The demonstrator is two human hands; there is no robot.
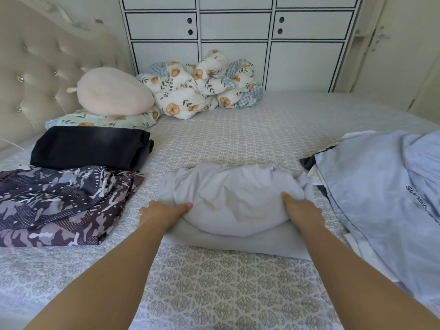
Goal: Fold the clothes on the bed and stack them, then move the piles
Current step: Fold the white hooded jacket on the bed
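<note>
A pale lilac-white garment point(228, 198) lies in the middle of the bed, its near part doubled over into a rounded fold. My left hand point(164, 214) grips the fold's left edge, thumb on top. My right hand point(301, 209) grips its right edge, fingers tucked under the cloth. To the left lie a folded black garment point(90, 147) and a grey-purple camouflage-patterned garment point(59, 203) loosely laid in front of it. At the right a light blue garment point(381, 186) with dark lettering lies spread out over other cloth.
The bed point(226, 294) has a grey-patterned sheet. At its head are a tufted headboard point(35, 75), a pink round cushion point(114, 91) on a floral pillow, and a bundled floral duvet point(202, 84). A white wardrobe point(238, 32) stands behind the bed.
</note>
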